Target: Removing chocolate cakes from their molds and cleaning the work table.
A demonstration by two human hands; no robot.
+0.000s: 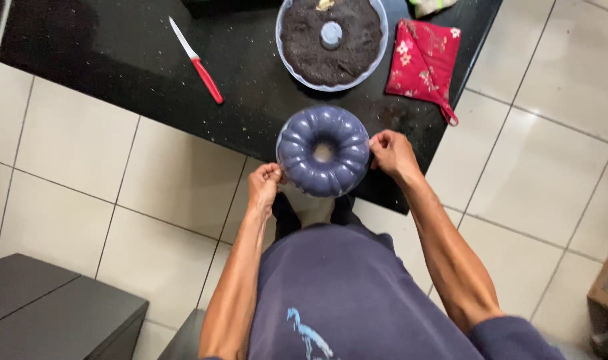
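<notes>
— Two hands on one pan: your left hand (264, 183) and your right hand (392, 152) each pinch the rim of the fluted ring cake pan (324, 160), fingers curled shut on opposite edges. You hold it upside down, dome toward you, at the near edge of the black countertop (117, 53), partly over the tiled floor (71, 153).

— Is the pan resting on anything?

— You cannot tell from above whether its rim touches the counter or hangs just clear of it. Its hollow centre shows pale floor or light through the hole.

— And what lies past your hands?

— Just beyond the pan, well onto the counter, sits a clear round plate (377, 63) carrying a dark ring cake (331, 40), a small pale cap or tube end (331, 33) standing in its middle. To the right of it lies a red floral pot holder (423, 60); to the left, apart from both, a red-handled knife (197, 61) lies at a slant, blade pointing away from you.

— How far along does it look?

— By the look of it, the cake is already out and sits whole on its plate, and the pan in your grip appears empty. Judging from that, the turning-out is done; what seems left is to set the pan aside and deal with the piece in the cake's centre. The knife shows no crumbs that you can make out, and the cake looks uncut.
</notes>
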